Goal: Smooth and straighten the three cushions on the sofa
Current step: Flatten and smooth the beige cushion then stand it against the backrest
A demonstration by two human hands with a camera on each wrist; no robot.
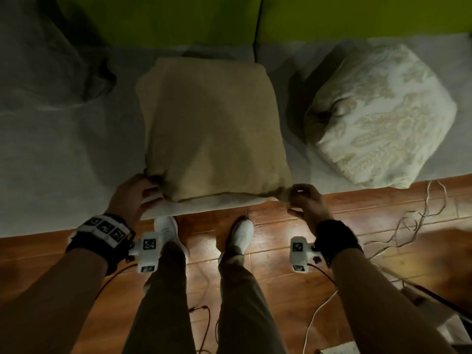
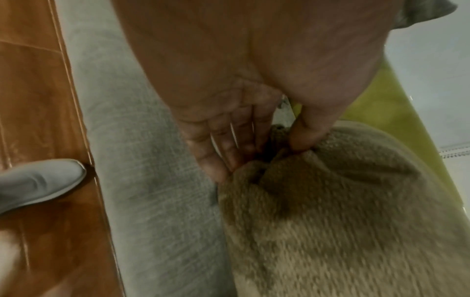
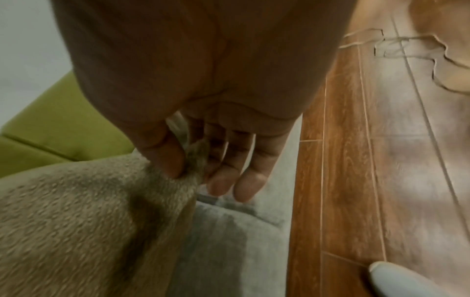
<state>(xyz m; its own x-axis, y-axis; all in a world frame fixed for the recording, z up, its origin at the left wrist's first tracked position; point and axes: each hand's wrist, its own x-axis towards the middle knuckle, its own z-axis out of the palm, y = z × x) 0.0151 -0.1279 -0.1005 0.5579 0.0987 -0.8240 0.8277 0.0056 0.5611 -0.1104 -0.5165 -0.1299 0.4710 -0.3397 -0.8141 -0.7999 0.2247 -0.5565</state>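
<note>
Hands at the near corners of the tan cushion [image 1: 212, 129], which lies flat on the grey sofa seat [image 1: 63, 139]: our left hand [image 1: 134, 194] and our right hand [image 1: 305, 200] each pinch a corner between thumb and fingers; we see a patterned cushion [image 1: 380, 116] to its right, apart

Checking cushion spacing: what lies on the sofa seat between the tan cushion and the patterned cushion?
Only bare grey seat separates the tan cushion from the patterned cushion; the head view shows it.
</note>
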